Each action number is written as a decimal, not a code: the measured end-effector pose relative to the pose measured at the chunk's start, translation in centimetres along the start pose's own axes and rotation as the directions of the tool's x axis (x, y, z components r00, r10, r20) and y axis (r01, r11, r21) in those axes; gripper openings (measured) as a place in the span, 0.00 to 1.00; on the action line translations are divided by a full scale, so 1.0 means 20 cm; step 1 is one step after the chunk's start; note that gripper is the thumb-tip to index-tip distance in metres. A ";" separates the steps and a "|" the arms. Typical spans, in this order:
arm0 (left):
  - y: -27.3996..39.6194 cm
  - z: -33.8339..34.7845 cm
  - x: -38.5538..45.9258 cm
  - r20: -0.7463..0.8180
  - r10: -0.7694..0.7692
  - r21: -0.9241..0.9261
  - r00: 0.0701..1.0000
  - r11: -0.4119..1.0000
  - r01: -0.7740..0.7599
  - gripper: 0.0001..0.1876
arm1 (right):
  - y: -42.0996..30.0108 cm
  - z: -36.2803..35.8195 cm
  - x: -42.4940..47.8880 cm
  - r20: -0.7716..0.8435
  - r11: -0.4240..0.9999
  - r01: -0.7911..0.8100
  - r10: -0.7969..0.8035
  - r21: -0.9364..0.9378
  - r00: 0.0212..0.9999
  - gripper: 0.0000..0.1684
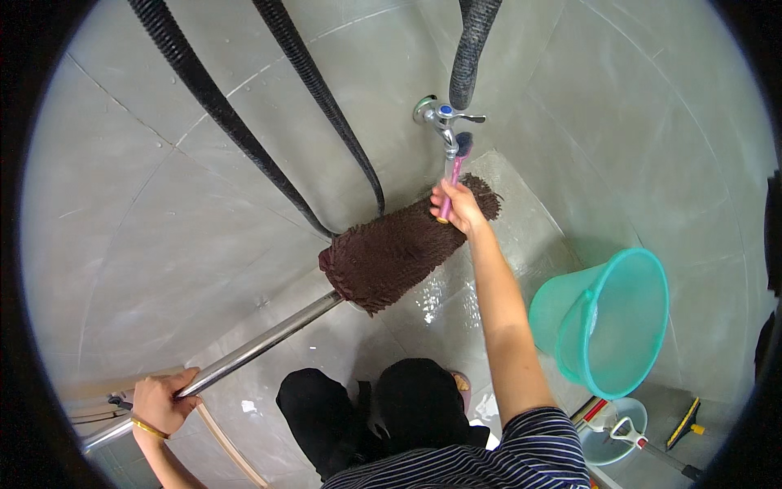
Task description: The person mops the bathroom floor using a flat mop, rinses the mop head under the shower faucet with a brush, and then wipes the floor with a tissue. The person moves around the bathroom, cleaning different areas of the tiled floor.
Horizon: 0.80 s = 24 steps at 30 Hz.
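My left hand (164,400) grips the metal pole (263,344) of a flat mop at the lower left. The mop's brown chenille head (397,257) is lifted, pad side up, beneath the wall tap (443,116). With my right hand (458,205) I hold a pink-handled brush (453,183), its dark bristled end pointing up beside the tap's spout. A clear stream of water or short tube shows below the spout, running down to my fingers; which it is I cannot tell. The mop head lies behind and below my right hand.
Black corrugated hoses (238,128) hang along the tiled wall at the left, another (467,67) above the tap. A turquoise bucket (550,305) stands at the right. Below it are a pale bucket (638,422) with handled tools and a yellow-and-black squeegee (683,423). The floor tiles look wet.
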State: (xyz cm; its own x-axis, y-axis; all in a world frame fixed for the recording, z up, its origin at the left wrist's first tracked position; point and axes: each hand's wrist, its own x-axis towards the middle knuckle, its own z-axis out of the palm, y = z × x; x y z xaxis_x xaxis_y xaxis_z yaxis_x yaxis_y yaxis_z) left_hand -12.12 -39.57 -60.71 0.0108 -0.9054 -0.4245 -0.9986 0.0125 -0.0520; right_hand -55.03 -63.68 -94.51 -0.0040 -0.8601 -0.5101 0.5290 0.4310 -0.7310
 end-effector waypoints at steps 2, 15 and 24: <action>-0.02 0.01 0.00 0.006 0.002 -0.015 1.000 1.000 -0.002 0.22 | -0.01 0.09 0.07 -0.030 0.984 0.045 -0.040 0.173 0.999 0.15; -0.02 0.04 0.04 -0.016 0.068 -0.007 0.998 0.998 -0.068 0.23 | 0.08 -0.40 -0.08 0.069 0.663 0.247 -0.282 -0.707 0.957 0.22; -0.06 0.06 0.01 -0.009 0.054 -0.019 0.998 0.998 -0.054 0.22 | 0.27 -0.19 -0.48 0.493 -0.375 0.398 -0.204 -0.837 0.846 0.29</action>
State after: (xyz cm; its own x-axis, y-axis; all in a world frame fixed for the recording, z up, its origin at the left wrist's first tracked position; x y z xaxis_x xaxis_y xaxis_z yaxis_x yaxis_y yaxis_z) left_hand -10.89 -39.33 -61.83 -0.0436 -0.9072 -0.4185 -0.9985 0.0533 -0.0115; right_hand -55.32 -52.18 -95.22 0.3071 -0.9499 -0.0585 -0.9106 -0.2754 -0.3080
